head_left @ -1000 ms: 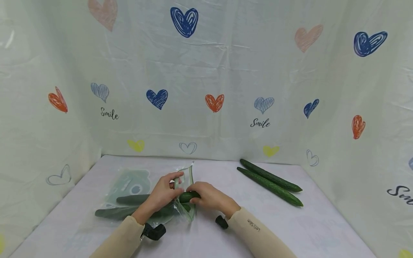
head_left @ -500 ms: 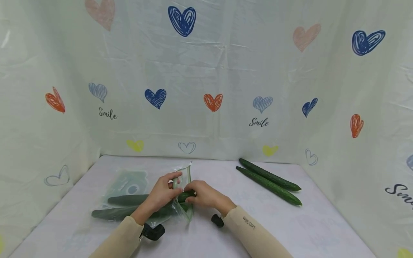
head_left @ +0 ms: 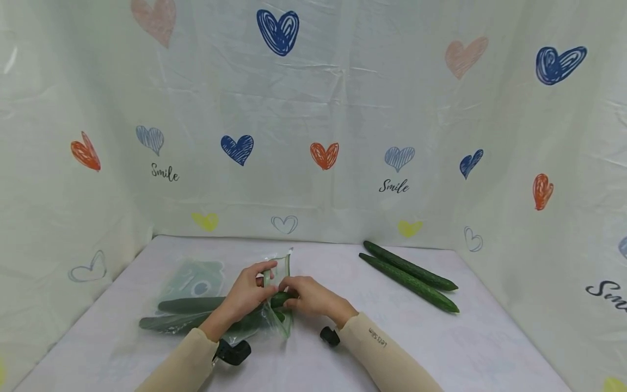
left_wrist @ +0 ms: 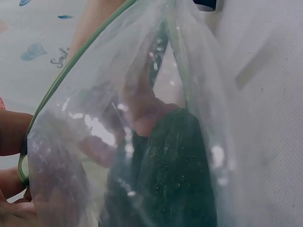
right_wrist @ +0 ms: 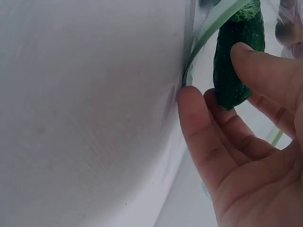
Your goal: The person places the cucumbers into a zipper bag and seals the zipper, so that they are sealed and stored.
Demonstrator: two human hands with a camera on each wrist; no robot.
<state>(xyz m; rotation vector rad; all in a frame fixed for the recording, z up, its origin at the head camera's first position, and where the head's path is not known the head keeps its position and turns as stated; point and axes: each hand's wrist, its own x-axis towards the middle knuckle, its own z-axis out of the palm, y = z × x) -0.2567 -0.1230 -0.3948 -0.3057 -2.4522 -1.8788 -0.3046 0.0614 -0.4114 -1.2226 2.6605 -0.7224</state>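
Observation:
My left hand (head_left: 245, 294) holds the mouth of a clear zip bag (head_left: 280, 269) with a green seal strip. At that mouth my right hand (head_left: 313, 295) pinches the end of a cucumber (right_wrist: 232, 61) between thumb and fingers. Most of this cucumber lies inside the bag, its far part showing through the plastic left of my left wrist. A second cucumber (head_left: 171, 324) is in the bag, nearer to me. In the left wrist view, cucumber ends (left_wrist: 177, 165) and right-hand fingers show blurred through the film.
Two loose cucumbers (head_left: 411, 280) lie side by side at the back right of the white table (head_left: 490, 348). Under the bag's far side is a pale green printed area (head_left: 193, 277). A heart-patterned curtain (head_left: 313, 109) stands behind the table.
The right hand has moved slightly left, and the pinched cucumber has slid further left into the bag. My left hand stays at the bag's mouth.

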